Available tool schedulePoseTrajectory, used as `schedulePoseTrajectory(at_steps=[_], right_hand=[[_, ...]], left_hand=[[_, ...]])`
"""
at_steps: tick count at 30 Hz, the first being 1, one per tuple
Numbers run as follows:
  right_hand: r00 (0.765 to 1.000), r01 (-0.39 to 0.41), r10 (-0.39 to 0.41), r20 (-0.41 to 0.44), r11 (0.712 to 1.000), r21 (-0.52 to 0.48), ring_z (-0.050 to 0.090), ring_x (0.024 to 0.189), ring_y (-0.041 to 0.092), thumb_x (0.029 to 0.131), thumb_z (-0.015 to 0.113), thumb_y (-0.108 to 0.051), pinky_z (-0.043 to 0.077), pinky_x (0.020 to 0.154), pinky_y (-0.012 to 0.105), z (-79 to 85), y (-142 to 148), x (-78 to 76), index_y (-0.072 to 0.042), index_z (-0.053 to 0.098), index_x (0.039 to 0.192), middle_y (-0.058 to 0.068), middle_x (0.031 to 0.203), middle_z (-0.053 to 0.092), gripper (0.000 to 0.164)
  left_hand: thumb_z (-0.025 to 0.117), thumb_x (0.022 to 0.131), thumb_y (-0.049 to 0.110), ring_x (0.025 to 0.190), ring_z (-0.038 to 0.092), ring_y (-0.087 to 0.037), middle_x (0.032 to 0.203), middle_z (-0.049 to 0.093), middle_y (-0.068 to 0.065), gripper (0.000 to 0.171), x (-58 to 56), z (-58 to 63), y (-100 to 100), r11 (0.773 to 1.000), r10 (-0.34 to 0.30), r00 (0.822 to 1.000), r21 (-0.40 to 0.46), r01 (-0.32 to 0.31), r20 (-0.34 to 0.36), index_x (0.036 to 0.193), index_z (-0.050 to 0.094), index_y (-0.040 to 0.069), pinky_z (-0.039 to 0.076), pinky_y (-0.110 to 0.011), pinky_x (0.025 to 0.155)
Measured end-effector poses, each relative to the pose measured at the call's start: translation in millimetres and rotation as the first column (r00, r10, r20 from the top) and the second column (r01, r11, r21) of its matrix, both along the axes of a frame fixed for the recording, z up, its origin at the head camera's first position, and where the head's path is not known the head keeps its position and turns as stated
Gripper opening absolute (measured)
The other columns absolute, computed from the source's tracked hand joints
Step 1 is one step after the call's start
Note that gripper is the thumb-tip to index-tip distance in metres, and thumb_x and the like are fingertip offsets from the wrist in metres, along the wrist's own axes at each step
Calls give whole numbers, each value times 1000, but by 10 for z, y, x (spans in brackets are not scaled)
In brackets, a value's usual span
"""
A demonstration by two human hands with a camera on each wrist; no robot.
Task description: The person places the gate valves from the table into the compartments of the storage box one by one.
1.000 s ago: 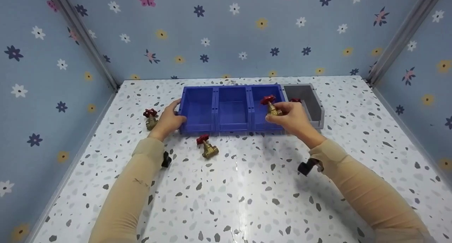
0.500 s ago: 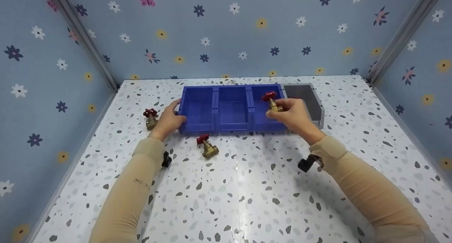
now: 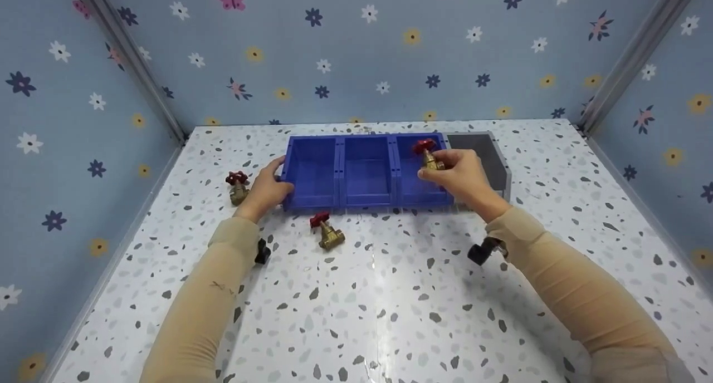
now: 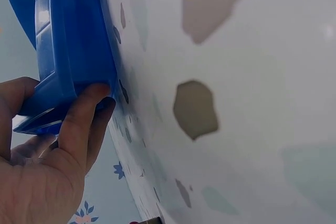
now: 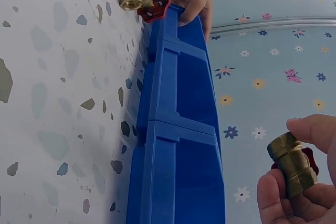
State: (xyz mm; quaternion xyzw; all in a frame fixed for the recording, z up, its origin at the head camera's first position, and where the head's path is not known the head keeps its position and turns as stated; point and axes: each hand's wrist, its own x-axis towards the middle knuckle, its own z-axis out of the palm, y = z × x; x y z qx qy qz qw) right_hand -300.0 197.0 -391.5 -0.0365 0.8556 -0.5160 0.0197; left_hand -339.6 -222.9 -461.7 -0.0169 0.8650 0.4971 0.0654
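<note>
My left hand (image 3: 268, 188) grips the left side of the leftmost blue bin (image 3: 313, 171), thumb at its front corner. In the left wrist view its fingers curl around the bin's edge (image 4: 79, 35). My right hand (image 3: 465, 174) pinches a brass gate valve (image 3: 431, 161) between thumb and fingers, red handwheel up, over the third blue bin (image 3: 409, 188). In the right wrist view that valve's brass body (image 5: 293, 163) shows in the fingers. One gate valve (image 3: 331, 237) lies before the bins; another valve (image 3: 239, 192) lies left of my left hand.
The blue bins stand in a row with a grey bin (image 3: 498, 160) at the right end, partly hidden by my right hand. Speckled white table (image 3: 379, 305) spreads in front. Flowered wall panels (image 3: 356, 54) enclose the back and both sides.
My right hand has moved slightly up and away with the valve, still over the third blue bin. It now covers the red handwheel earlier seen in the grey bin. My left hand keeps its place.
</note>
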Motion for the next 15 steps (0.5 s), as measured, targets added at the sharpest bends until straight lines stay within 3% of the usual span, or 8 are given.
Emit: schedulePoseTrajectory(at_steps=[5,15], right_hand=[[999,-1,2,-41,1000,9,70,83,12,93,86,-17,61,72,21,3,-3,-38,2,73,134,18,115,76,46],[999,16,-16,-49,1000,-6,70,84,12,94,86,-19,63,77,25,40,-19,-131,1,74,133,15,115,77,46]], left_hand=[[56,94,3,147,51,-43,161,48,-33,88,8,7,3,1000,7,1000,-11,-7,7,175,24,15,46,-57,122],[56,93,2,148,51,-44,162,48,-32,88,14,1,3,1000,1,1000,-3,-1,-4,174,25,15,46,-57,123]])
